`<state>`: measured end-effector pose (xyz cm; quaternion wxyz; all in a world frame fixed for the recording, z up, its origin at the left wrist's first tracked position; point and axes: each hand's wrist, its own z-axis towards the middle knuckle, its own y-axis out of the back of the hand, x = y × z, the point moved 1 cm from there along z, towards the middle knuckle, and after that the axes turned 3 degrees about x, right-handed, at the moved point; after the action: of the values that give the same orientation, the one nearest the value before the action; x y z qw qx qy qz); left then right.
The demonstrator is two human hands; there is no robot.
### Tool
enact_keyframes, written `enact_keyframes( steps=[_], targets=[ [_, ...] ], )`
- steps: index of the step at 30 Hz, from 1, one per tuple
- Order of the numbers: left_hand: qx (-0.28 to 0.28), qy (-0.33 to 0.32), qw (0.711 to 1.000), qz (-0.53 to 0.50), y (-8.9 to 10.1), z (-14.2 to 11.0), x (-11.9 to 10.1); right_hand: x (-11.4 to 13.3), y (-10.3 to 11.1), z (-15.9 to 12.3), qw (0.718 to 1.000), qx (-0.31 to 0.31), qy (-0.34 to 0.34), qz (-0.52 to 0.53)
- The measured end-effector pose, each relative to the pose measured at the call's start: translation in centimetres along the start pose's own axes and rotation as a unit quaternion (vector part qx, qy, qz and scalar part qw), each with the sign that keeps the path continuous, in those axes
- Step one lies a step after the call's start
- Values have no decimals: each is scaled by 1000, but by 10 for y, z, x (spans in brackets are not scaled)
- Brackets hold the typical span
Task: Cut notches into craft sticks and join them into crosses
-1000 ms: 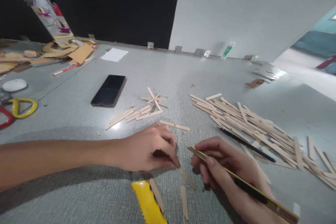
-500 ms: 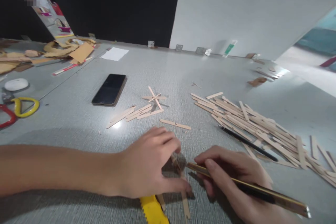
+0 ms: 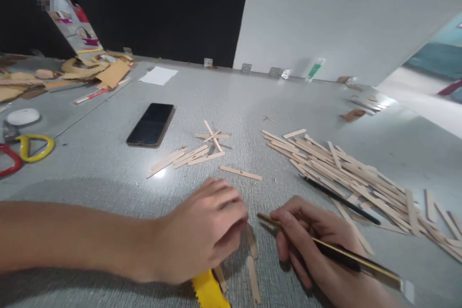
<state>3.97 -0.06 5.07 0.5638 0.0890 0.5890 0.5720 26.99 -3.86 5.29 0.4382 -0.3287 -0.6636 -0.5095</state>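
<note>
My left hand (image 3: 209, 231) is closed just above the tabletop, palm down with fingers curled in. A flat wooden craft stick (image 3: 251, 241) sticks out from under its fingertips; the rest of that stick is hidden. My right hand (image 3: 317, 250) grips a slim gold and black pen (image 3: 337, 254), its tapered tip pointing at my left fingertips, a small gap apart. Another craft stick (image 3: 253, 280) lies below, toward me. Partly under my left wrist is a yellow piece with a toothed edge (image 3: 209, 289), beside a further stick (image 3: 220, 278).
A heap of craft sticks (image 3: 346, 168) with a black pen-like tool (image 3: 341, 198) lies right. Ahead are a few sticks (image 3: 191, 155), crossed sticks (image 3: 212, 135) and a phone (image 3: 151, 124). Scissors with red and yellow handles (image 3: 36, 148) lie left. Panels (image 3: 325, 14) stand behind.
My left thumb has drawn in, and the fingers have closed near the stick. The pen in my right hand has shifted slightly up and left, with its back end lower left.
</note>
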Motion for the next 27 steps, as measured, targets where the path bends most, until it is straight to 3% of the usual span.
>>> enact_keyframes(
  steps=[5,9,17,22,27],
  targets=[
    [93,0,988,126,7,-14,-24,-4,2,1,995,6,16,98],
    [155,-15,978,138,7,-14,-27,-3,5,2,985,17,37,166],
    [107,-34,987,119,7,-16,-23,-8,13,9,981,-135,64,120],
    [128,-42,984,114,3,-21,-17,-13,12,8,979,-86,110,145],
    [82,-44,993,67,-12,-27,-6,-11,9,5,985,-87,137,56]
  ],
)
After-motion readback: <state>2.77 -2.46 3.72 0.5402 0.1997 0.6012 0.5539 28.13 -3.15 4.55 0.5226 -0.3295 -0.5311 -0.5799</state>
